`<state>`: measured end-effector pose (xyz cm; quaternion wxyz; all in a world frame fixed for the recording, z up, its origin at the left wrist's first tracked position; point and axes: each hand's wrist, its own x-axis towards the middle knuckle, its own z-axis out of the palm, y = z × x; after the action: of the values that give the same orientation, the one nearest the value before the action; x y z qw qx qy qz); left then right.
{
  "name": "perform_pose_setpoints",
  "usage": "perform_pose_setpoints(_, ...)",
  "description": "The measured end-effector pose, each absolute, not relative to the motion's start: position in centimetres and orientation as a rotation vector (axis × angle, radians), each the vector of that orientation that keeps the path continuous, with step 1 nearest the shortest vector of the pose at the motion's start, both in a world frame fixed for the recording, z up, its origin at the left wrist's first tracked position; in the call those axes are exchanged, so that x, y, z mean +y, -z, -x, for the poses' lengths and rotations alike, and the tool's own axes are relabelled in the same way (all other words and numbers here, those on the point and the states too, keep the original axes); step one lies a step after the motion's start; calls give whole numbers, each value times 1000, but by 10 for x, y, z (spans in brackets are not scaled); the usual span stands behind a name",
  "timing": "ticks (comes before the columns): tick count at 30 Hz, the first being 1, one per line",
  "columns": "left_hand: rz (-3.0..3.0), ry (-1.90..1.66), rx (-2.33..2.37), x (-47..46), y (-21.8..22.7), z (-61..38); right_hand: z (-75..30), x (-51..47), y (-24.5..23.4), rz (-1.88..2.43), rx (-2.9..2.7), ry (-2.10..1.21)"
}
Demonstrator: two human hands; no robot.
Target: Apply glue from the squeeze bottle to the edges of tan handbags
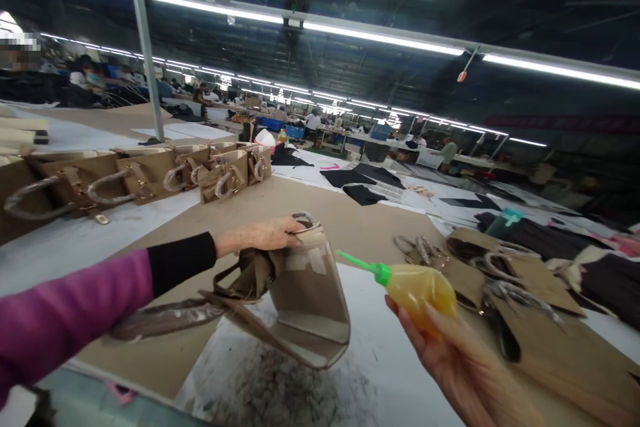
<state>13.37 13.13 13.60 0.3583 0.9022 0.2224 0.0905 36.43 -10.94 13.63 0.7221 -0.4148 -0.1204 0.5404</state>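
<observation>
My left hand point(267, 235) grips the upper edge of a taupe handbag point(313, 293), which lies tipped on its side with its opening and pale inner edges showing. One handle, wrapped in clear plastic, trails to the left under my sleeve. My right hand point(450, 347) is closed round a soft squeeze bottle point(423, 293) of yellow-amber liquid. The bottle's thin green nozzle points left toward the bag's rim, apart from it. Part of the left fingers is hidden behind the bag's edge.
Several finished-looking taupe handbags point(145, 177) stand in a row at the left. Flat bag pieces with wrapped handles point(525, 280) lie at the right. Black cut pieces point(363, 180) are spread farther back. A metal post point(145, 47) rises at the left; people work in the background.
</observation>
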Motion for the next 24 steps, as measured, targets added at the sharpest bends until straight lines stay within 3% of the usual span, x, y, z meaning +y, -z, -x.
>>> perform_pose_setpoints(5, -2485, 29, 524, 125, -161, -132, -387, -127, -134, 1165, -633, -1058)
perform_pose_setpoints(13, -2346, -38, 490, 124, -127, -163, -425, -143, -125, 1402, -932, -860)
perform_pose_setpoints(20, -2238, -60, 426, 113, -113, -180, -433, -137, -105, 1338, -575, -1007)
perform_pose_setpoints(24, -2310, -12, 344, 121, -114, -186, -424, -132, -109, 1330, -470, -926)
